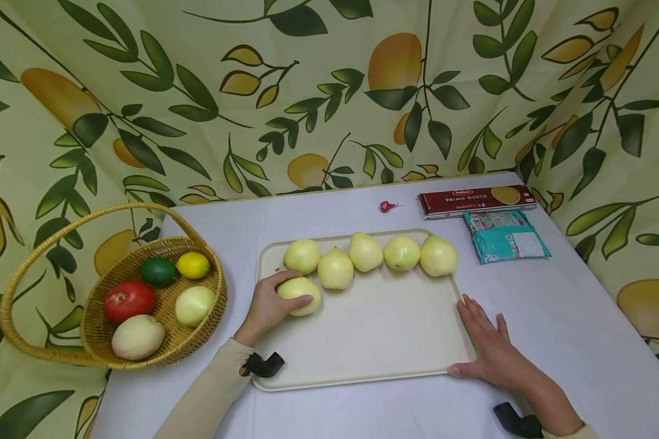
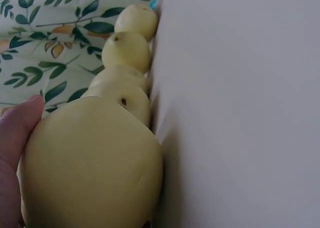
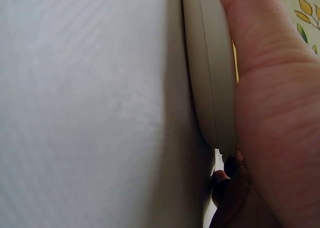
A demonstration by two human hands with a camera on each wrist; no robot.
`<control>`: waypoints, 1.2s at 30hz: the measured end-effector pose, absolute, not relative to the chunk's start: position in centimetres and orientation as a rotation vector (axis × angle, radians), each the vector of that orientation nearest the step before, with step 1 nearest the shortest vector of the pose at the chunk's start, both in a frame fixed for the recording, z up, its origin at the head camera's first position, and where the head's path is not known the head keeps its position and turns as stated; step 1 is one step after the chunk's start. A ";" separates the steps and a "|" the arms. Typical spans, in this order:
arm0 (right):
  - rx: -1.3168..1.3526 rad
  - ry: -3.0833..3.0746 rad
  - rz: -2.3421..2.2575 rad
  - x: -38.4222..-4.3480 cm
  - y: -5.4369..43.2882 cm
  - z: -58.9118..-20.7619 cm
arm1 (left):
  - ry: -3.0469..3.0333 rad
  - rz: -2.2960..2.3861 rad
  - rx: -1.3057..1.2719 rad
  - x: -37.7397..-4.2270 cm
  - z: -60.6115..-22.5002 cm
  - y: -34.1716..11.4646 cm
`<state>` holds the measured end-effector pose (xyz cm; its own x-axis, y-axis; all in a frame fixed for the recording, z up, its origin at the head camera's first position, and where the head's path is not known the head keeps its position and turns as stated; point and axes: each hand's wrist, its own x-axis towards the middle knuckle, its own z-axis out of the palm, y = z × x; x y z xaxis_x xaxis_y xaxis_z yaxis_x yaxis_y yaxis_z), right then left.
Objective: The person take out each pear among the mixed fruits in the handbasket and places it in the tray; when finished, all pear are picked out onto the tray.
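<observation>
My left hand [image 1: 274, 303] grips a pale yellow pear [image 1: 303, 297] at the left side of a cream tray [image 1: 384, 329]. In the left wrist view this pear [image 2: 92, 168] fills the lower left, with part of the hand [image 2: 15, 143] beside it. Several more pears, among them one at the row's left end [image 1: 302, 256] and one at its right end [image 1: 438, 256], line the tray's back edge. My right hand [image 1: 494, 353] lies along the tray's right edge, fingers extended and thumb by the front corner. The right wrist view shows the hand [image 3: 275, 87] against the tray's rim [image 3: 212, 72].
On the left stands a wicker basket [image 1: 211, 323] with a tall handle, holding a red pomegranate [image 1: 130, 301], a peach [image 1: 138, 337], a lemon [image 1: 193, 265], a dark green fruit [image 1: 158, 272] and a pale pear [image 1: 194, 305]. Back right lie a spaghetti box [image 1: 461, 201], a teal packet [image 1: 505, 236] and a red lollipop [image 1: 386, 207].
</observation>
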<state>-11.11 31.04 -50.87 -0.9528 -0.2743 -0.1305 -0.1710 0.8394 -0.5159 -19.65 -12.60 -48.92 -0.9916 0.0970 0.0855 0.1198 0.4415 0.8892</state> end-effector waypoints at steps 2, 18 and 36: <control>-0.342 2.815 -0.764 -11.1 31.0 -50.8 | -2.657 -1.639 -0.209 -19.6 -48.8 -12.7; -0.336 2.799 -0.768 -11.2 30.9 -50.6 | -2.618 -1.568 -0.290 -19.0 -44.2 -18.3; -0.349 2.815 -0.808 -10.9 30.9 -50.8 | -2.990 -0.928 -0.085 -17.8 -40.4 -29.9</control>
